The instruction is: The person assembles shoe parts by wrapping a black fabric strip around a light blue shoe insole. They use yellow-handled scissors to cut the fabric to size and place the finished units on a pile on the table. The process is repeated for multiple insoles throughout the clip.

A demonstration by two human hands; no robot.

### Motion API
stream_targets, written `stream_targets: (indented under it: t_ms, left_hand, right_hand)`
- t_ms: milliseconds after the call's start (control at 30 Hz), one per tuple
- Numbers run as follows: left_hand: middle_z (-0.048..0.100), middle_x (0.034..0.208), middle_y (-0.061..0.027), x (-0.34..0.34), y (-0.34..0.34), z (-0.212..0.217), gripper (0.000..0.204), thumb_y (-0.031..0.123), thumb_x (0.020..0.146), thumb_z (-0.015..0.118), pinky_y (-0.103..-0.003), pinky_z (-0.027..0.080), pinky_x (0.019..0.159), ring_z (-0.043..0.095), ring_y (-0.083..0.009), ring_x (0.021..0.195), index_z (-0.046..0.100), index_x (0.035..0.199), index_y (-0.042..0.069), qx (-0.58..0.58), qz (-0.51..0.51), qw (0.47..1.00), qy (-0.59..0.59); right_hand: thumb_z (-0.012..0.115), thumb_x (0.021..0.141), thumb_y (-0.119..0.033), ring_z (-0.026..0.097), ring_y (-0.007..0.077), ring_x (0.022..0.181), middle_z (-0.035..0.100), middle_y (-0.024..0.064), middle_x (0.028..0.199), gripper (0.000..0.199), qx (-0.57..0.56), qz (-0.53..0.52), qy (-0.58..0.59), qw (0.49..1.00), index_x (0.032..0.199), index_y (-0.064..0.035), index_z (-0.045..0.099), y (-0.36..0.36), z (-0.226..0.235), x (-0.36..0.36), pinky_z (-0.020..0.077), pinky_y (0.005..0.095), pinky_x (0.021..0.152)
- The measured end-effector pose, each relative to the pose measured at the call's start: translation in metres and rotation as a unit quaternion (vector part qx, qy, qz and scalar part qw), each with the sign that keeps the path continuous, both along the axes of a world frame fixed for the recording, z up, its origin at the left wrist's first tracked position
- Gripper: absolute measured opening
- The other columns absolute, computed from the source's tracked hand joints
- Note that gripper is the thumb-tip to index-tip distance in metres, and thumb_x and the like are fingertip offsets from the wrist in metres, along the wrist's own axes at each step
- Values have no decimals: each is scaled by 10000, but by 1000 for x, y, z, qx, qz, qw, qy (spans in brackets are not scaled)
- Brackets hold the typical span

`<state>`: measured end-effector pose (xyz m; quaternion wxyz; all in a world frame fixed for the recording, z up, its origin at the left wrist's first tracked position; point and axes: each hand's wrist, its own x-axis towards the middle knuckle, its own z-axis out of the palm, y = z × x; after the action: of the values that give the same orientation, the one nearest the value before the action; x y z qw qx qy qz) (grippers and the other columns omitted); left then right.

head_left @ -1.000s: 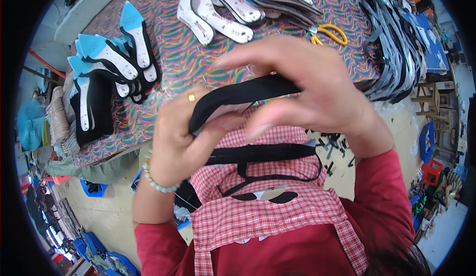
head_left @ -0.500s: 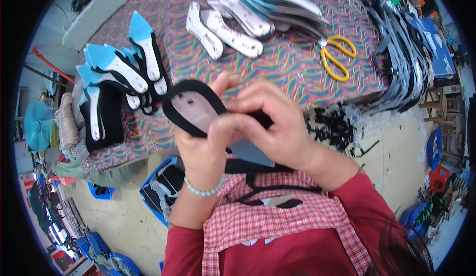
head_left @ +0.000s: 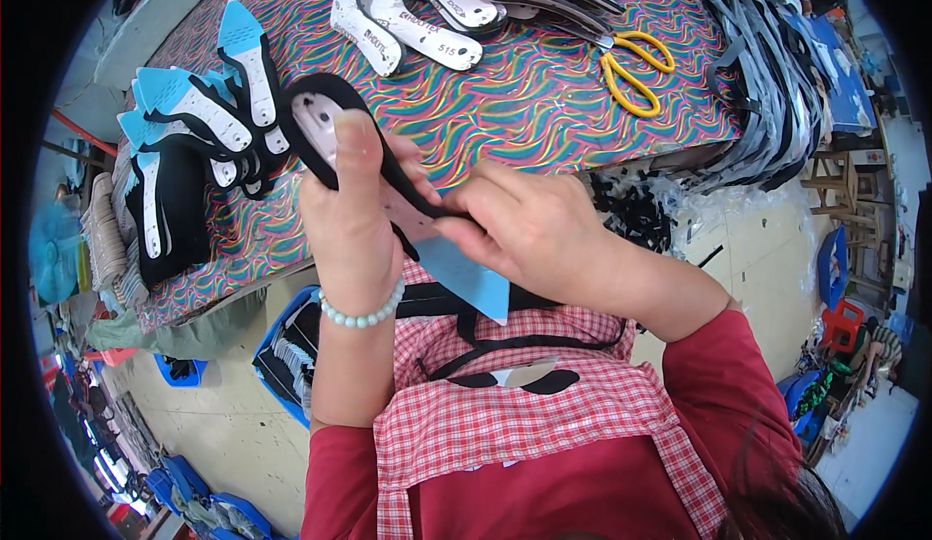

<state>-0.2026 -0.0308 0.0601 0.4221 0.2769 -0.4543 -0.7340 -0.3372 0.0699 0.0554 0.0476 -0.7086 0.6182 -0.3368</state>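
At the left edge of the table covered in a wavy, many-coloured patterned cloth [head_left: 544, 103] lies a stack of black, pale-blue and white flat shoe pieces [head_left: 184, 152], fanned and overlapping; how many cannot be counted.

The left hand [head_left: 354, 220], with one bracelet of pale round beads [head_left: 364, 312] at the wrist, is clamped on a black-edged, insole-shaped shoe piece with a pale pinkish, smooth face [head_left: 325, 128]: the thumb presses flat along its face, and the other fingers are curled behind. The piece is held upright above the table's near edge, its rounded end up; a pale-blue flat corner [head_left: 466, 273] sticks out below the hands.

The right hand [head_left: 524, 229] pinches the piece's black rim just beside the left hand, fingers together.

Farther back lie two white, slim sole-shaped pieces [head_left: 388, 26] side by side, then a fanned pile of more. One pair of yellow-handled scissors [head_left: 631, 69] lies to the right, near a thick heap of black and grey strips [head_left: 767, 84].
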Motion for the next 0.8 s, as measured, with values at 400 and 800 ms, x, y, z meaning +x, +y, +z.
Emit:
stream_targets:
  t_ms: [400,800]
  left_hand:
    - [655,902,-176,11,17,-8,261,176,966,520,-373,514,820,662,-277,893,592,950,-75,-18,26,998,-51]
    - [537,1266,-235,25,7,-3,436,296,932,541,-454,312,1069,407,-345,1301,549,1193,-53,-83,-135,987,6]
  right_hand:
    - [529,963,-187,574,153,705,586,94,764,222,139,-26,-528,838,963,11,629,11,-31,4,452,311,629]
    - [508,933,-178,598,371,933,604,198,986,270,93,147,-368,914,1107,19,569,-3,-8,0,473,425,786]
